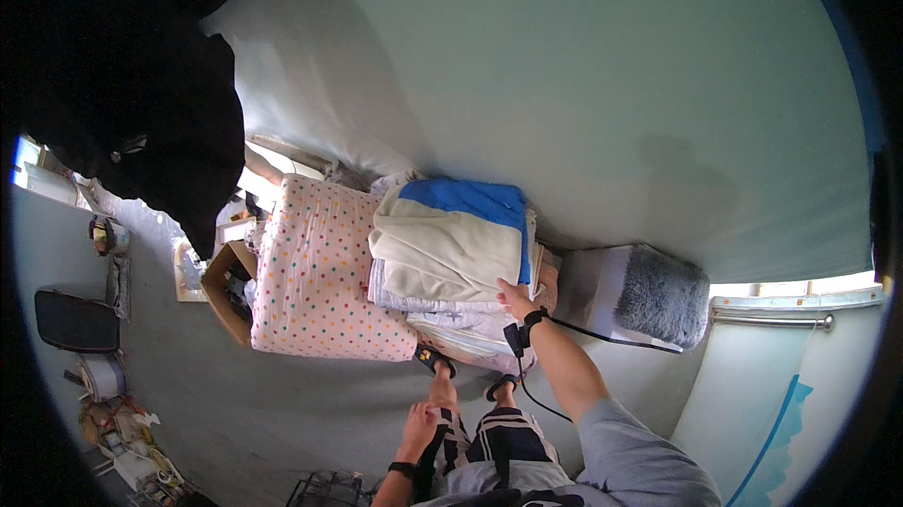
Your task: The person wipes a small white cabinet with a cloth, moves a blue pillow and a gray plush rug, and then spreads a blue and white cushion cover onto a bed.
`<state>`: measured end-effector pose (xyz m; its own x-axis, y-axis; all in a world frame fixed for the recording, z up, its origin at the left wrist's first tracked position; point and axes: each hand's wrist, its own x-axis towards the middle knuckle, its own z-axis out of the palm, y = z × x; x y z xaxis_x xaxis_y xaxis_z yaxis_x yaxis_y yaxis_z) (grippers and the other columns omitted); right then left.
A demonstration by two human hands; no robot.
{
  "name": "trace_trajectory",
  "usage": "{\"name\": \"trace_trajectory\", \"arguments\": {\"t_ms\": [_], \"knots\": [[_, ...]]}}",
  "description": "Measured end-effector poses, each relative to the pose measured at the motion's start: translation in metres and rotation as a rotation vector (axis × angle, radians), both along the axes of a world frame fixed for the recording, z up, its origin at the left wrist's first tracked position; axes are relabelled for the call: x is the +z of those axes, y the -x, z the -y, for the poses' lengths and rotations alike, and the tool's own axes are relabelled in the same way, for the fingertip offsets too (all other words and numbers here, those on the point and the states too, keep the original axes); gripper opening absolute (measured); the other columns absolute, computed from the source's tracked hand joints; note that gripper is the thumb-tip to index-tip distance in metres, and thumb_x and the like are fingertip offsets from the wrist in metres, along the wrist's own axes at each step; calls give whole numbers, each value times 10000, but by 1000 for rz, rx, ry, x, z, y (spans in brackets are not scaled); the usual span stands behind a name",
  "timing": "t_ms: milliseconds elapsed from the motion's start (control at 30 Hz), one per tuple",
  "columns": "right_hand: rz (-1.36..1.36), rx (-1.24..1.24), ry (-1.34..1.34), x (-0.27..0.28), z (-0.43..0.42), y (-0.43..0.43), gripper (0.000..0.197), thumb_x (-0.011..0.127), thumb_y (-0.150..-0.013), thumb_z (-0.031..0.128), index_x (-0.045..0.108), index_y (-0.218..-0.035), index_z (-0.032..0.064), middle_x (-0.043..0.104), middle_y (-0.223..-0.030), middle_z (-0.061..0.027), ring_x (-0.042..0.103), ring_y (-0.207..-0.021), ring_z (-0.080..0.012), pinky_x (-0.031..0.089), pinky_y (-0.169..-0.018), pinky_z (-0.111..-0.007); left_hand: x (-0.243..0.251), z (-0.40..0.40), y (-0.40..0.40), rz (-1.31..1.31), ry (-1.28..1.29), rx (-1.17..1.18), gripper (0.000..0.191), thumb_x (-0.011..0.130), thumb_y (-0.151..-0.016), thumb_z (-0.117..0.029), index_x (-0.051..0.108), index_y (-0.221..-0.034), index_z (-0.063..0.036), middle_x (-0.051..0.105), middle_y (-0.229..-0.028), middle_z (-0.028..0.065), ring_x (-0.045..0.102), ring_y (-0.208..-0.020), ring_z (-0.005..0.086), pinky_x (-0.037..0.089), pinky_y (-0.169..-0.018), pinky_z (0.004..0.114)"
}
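My right hand (518, 300) reaches to the front right corner of a folded cream and blue blanket (451, 249). Its fingertips touch the cream cloth, but whether they grip it cannot be told. Under that blanket lie several folded quilts (469, 330) in a stack. To their left is a thick folded quilt (324, 274), pale pink with coloured dots. My left hand (421, 426) hangs by my left knee, loosely curled, with nothing visible in it. Black bands circle both wrists, and a black cable (614, 338) runs from the right one.
A grey fluffy cloth (663, 295) covers a pale box at right. An open cardboard box (229, 295) stands left of the dotted quilt. Black fabric (169, 84) fills the upper left, with another person's arm (262, 167) beside it. A wire rack (328, 489) is near my feet.
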<state>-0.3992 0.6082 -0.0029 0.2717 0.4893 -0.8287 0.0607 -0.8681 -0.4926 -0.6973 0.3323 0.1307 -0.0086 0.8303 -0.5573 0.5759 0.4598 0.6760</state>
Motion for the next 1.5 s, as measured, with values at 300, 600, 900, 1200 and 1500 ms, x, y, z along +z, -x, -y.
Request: {"name": "trace_trajectory", "arguments": {"t_ms": [300, 600, 900, 1200, 1500], "knots": [[38, -65, -117, 1, -8, 3, 325, 651, -752, 351, 570, -760, 37, 522, -607, -56, 500, -462, -173, 382, -388, -295, 103, 41, 47, -195, -37, 3, 170, 511, -792, -48, 551, -956, -30, 562, -902, 180, 528, -839, 384, 450, -706, 448], [-525, -124, -404, 186, -64, 61, 258, 591, -827, 270, 568, -923, 31, 599, -802, -64, 583, -658, -154, 500, -549, -285, 93, 0, 5, -123, -385, 79, 165, 526, -801, -45, 541, -960, -7, 526, -873, 183, 512, -821, 376, 432, -669, 445], [-971, -263, -712, 461, -3, 14, 232, 596, -837, 220, 542, -1002, 65, 591, -912, -52, 561, -818, -172, 459, -736, -307, 159, -16, -36, 144, -396, 42, 252, 568, -819, -63, 515, -1060, -8, 555, -998, 158, 585, -837, 302, 491, -710, 361], [-989, -401, -663, 511, 176, -107, 383, 532, -842, 241, 527, -1157, 24, 594, -1135, -101, 568, -1046, -232, 433, -905, -375, 192, -25, -105, 1419, 117, 524, 561, 428, -876, -367, 328, -1362, -107, 400, -1369, 69, 408, -1230, 248, 355, -994, 395], [-798, -492, -698, 493, 322, -218, 344, 579, -815, 137, 563, -1132, 6, 618, -1087, -75, 592, -994, -173, 473, -853, -322, 221, -31, -147, 1529, 184, 394, 836, 418, -789, -666, 321, -1362, -65, 349, -1392, 136, 368, -1253, 296, 294, -1031, 513]]}}
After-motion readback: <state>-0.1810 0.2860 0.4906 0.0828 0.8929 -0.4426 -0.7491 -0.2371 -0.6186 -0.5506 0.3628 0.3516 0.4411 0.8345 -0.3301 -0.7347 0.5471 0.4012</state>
